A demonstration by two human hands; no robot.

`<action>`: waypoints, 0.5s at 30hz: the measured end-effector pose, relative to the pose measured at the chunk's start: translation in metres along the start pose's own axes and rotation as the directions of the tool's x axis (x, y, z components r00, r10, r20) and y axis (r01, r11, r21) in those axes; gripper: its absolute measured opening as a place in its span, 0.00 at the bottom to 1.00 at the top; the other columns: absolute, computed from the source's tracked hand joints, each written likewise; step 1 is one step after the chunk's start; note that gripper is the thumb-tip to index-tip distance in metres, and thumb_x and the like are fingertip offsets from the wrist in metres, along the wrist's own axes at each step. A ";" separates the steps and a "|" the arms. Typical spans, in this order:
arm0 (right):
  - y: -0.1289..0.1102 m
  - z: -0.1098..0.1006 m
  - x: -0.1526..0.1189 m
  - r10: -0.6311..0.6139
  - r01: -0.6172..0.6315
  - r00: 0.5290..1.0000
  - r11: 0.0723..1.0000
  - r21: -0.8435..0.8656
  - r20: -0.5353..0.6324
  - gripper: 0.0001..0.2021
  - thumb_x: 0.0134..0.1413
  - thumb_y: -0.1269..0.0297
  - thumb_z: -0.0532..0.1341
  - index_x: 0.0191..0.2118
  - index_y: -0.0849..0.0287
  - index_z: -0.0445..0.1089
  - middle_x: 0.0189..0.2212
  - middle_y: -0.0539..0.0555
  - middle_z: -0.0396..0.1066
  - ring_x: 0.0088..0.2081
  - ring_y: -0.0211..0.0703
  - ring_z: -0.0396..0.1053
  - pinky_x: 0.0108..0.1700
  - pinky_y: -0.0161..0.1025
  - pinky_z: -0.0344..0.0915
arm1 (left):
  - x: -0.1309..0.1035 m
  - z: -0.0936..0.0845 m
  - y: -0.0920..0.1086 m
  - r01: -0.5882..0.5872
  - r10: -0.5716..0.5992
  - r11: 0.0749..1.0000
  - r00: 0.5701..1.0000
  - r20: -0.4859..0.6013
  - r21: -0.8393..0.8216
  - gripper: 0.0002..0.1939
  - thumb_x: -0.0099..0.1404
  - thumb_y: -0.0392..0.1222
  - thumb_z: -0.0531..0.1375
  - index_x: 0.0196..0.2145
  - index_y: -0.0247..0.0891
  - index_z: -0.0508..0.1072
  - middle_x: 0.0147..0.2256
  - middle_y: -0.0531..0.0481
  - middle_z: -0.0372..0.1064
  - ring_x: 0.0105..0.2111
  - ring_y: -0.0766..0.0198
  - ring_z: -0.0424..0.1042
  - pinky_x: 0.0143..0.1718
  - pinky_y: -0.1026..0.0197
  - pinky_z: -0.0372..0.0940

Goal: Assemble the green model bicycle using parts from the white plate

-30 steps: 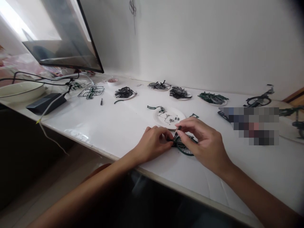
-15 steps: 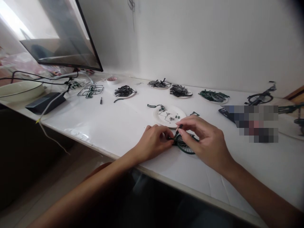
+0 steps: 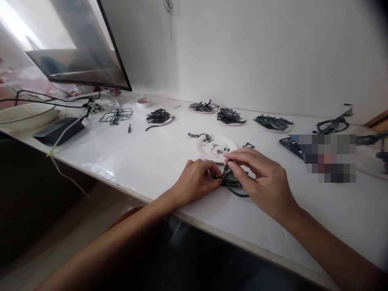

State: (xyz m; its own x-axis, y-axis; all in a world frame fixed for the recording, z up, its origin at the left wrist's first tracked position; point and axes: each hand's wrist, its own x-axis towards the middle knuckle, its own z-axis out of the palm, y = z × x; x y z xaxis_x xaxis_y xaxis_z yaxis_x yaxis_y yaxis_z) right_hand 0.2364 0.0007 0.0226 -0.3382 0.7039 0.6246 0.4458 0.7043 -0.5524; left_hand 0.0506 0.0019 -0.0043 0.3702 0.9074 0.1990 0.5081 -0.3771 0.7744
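Observation:
Near the table's front edge lies a green model bicycle part with a spoked wheel [image 3: 238, 186]. My left hand [image 3: 198, 180] is closed on the dark frame end at the wheel's left side. Between thumb and fingertips, my right hand [image 3: 262, 173] pinches a small dark screwdriver [image 3: 226, 169], which slants down to the frame beside my left fingertips. Its tip is too small to make out. Just behind the hands, a white paper plate [image 3: 200, 149] bears several tiny metal and green parts. The right hand covers part of the wheel.
Plates of black parts [image 3: 159, 116] and green parts [image 3: 273, 122] stand along the back. A model bicycle [image 3: 332, 123] is at the right, near a phone [image 3: 289, 145]. At the left are a black box [image 3: 59, 131], a monitor [image 3: 91, 44] and green sprue frames [image 3: 117, 116].
My right fingers have shifted slightly on the screwdriver, with the index finger reaching a little further left. The left hand and the wheel have stayed in place.

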 end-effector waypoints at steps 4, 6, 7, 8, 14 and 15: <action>-0.001 0.000 -0.001 0.047 -0.048 0.998 0.998 -0.036 -0.042 0.07 0.61 0.71 0.63 0.43 0.54 0.76 0.40 0.49 0.79 0.42 0.37 0.75 0.47 0.33 0.69 | 0.001 0.000 0.000 0.007 -0.007 1.000 1.000 -0.005 0.000 0.03 0.61 0.34 0.63 0.34 0.39 0.74 0.33 0.54 0.74 0.36 0.63 0.70 0.43 0.60 0.62; 0.000 0.001 -0.001 0.072 -0.077 0.994 0.995 -0.057 -0.077 0.05 0.59 0.69 0.66 0.41 0.55 0.75 0.36 0.48 0.78 0.38 0.36 0.75 0.42 0.32 0.70 | 0.001 0.000 0.001 0.013 -0.013 1.000 1.000 -0.001 -0.003 0.02 0.61 0.35 0.63 0.34 0.39 0.73 0.33 0.54 0.74 0.36 0.63 0.70 0.43 0.60 0.62; 0.001 0.002 -0.001 0.069 -0.076 0.993 0.995 -0.066 -0.095 0.05 0.59 0.70 0.66 0.40 0.55 0.75 0.35 0.48 0.78 0.36 0.36 0.75 0.40 0.33 0.71 | 0.000 0.000 0.001 0.013 -0.013 1.000 1.000 0.003 -0.003 0.02 0.62 0.35 0.63 0.34 0.39 0.73 0.33 0.54 0.74 0.36 0.63 0.70 0.43 0.60 0.62; 0.001 0.002 -0.001 0.053 -0.062 0.993 0.995 -0.076 -0.105 0.05 0.58 0.70 0.66 0.40 0.55 0.75 0.34 0.48 0.77 0.36 0.37 0.74 0.40 0.33 0.71 | 0.000 -0.001 0.001 0.012 -0.012 1.000 1.000 0.004 -0.001 0.02 0.62 0.35 0.63 0.34 0.39 0.73 0.33 0.54 0.74 0.36 0.63 0.70 0.42 0.60 0.62; -0.003 0.002 -0.002 -0.056 0.054 0.998 0.997 -0.051 -0.038 0.09 0.62 0.73 0.62 0.45 0.54 0.76 0.40 0.51 0.80 0.41 0.39 0.77 0.46 0.37 0.71 | -0.001 0.000 0.000 0.010 -0.010 1.000 1.000 -0.002 0.015 0.02 0.62 0.35 0.63 0.34 0.39 0.73 0.32 0.54 0.73 0.35 0.63 0.70 0.41 0.60 0.62; -0.004 0.002 -0.001 -0.045 0.043 0.998 0.998 -0.039 -0.046 0.08 0.61 0.72 0.63 0.43 0.54 0.76 0.39 0.50 0.80 0.39 0.39 0.77 0.44 0.36 0.72 | -0.001 0.000 0.000 0.012 -0.012 1.000 1.000 -0.006 0.017 0.02 0.62 0.35 0.63 0.34 0.39 0.73 0.32 0.54 0.73 0.35 0.63 0.70 0.41 0.60 0.62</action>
State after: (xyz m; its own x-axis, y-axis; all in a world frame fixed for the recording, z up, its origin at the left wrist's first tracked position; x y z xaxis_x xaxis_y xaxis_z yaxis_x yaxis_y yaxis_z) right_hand 0.2333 -0.0026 0.0227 -0.3196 0.6666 0.6735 0.4630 0.7300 -0.5028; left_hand 0.0501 0.0006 -0.0043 0.3593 0.9129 0.1936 0.5254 -0.3694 0.7665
